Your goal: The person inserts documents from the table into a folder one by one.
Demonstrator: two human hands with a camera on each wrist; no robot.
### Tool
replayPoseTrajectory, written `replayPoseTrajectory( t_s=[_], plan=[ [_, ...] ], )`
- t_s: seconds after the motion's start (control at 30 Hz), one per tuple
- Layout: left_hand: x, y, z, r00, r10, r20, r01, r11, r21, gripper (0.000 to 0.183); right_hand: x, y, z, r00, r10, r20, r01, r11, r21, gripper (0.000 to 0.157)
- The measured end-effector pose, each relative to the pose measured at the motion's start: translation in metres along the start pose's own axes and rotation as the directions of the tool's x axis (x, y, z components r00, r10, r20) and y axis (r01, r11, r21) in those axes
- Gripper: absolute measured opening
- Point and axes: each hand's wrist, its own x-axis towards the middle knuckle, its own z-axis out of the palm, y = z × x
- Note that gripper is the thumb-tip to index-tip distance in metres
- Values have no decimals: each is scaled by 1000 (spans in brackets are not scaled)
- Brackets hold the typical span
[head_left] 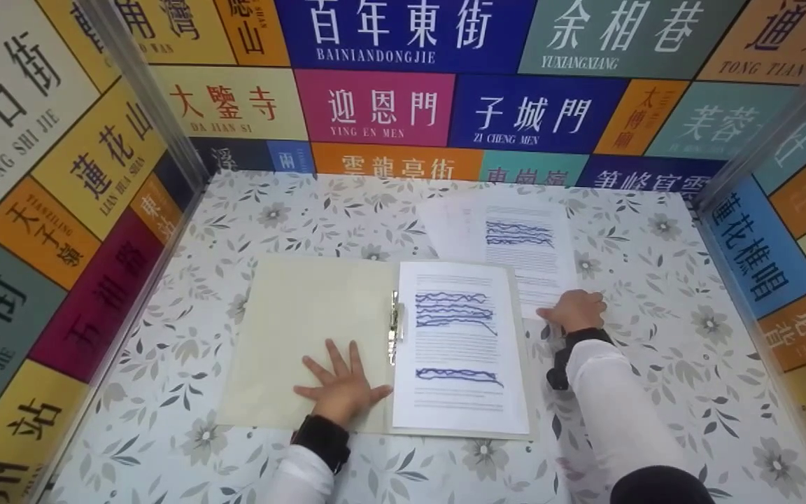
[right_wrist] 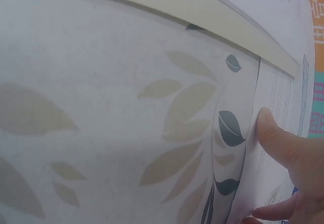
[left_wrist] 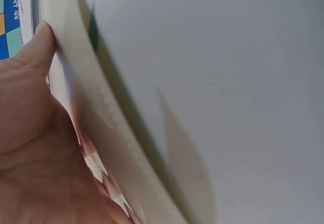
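Step in hand, prob.: getting hold of the loose sheets (head_left: 532, 276), upper right of ctr in the head view, w/ the folder (head_left: 298, 301) lying open mid-frame & a page (head_left: 457, 350) on its right side, next to the metal clip (head_left: 394, 329). L hand (head_left: 340, 392) is spread on the left cover, fingers apart, seemingly steadying it. R hand (head_left: 580, 310) is at the loose sheets' lower right corner; thumb & a finger show apart in the right wrist view, but can't tell if they pinch anything. Next move prob. calls for a firm hold on that edge & a slow, flat pull clear of the folder, as part of the pile looks tucked under its cover. Only the head view gives the clip & full layout, incl. all the blue scribbles (head_left: 453, 299). Right wrist view adds a close-up, upper right of frame, of the cream folder edge crossing over a sheet. Left wrist view, v. blurry, shows the thumb against the folder, upper left, & a dark strip along its edge, not seen from above.
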Motion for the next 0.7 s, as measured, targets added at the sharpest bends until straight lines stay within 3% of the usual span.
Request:
replayPoseTrajectory(
  t_s=[0.33,0.7],
  plan=[
    [0,-2,1,1000,5,-8,-5,1000,-6,110,-2,-4,-6,999,29,24,-30,1000,8,74],
    [2,-1,2,1000,-3,-5,3,1000,5,110,1,2,-6,999,3,35,-7,993,119,82]
  ],
)
